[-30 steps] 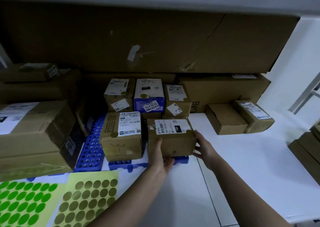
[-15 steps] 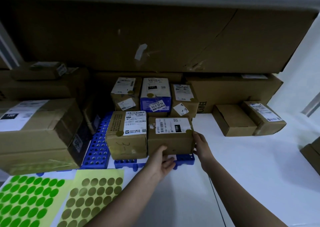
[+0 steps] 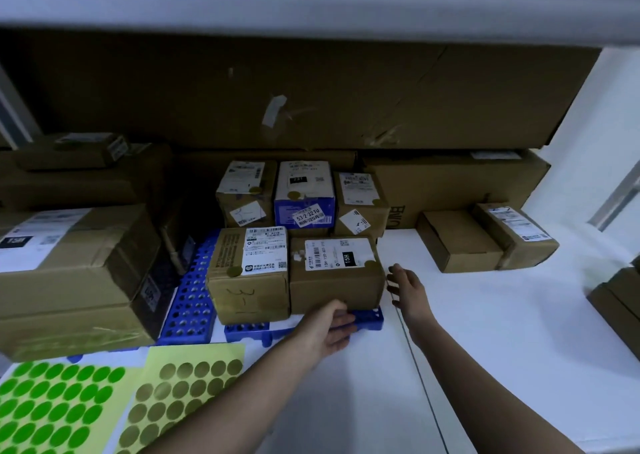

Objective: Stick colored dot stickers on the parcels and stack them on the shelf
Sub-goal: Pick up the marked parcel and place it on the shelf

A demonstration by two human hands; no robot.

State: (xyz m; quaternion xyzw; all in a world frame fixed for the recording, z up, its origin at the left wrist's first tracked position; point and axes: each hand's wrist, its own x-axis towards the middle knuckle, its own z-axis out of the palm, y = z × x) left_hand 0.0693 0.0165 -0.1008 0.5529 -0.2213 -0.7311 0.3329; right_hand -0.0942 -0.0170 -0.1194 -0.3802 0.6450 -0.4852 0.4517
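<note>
**Parcel on pallet, both hands off it**

Nearest: green dot sheet and olive dot sheet flat on the white shelf. Left hand relaxed, holding nothing, fingers at the blue pallet edge below the parcel. Right hand fingers spread, just right of it, not gripping. Parcel touches the neighbouring box. Behind: three small boxes, then large cartons.

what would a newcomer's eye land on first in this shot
Probably the bright green dot sticker sheet at the bottom left, beside an olive dot sheet. Next, the two hands in the middle: the left hand and right hand open around a labelled parcel that sits on a blue pallet.
</note>
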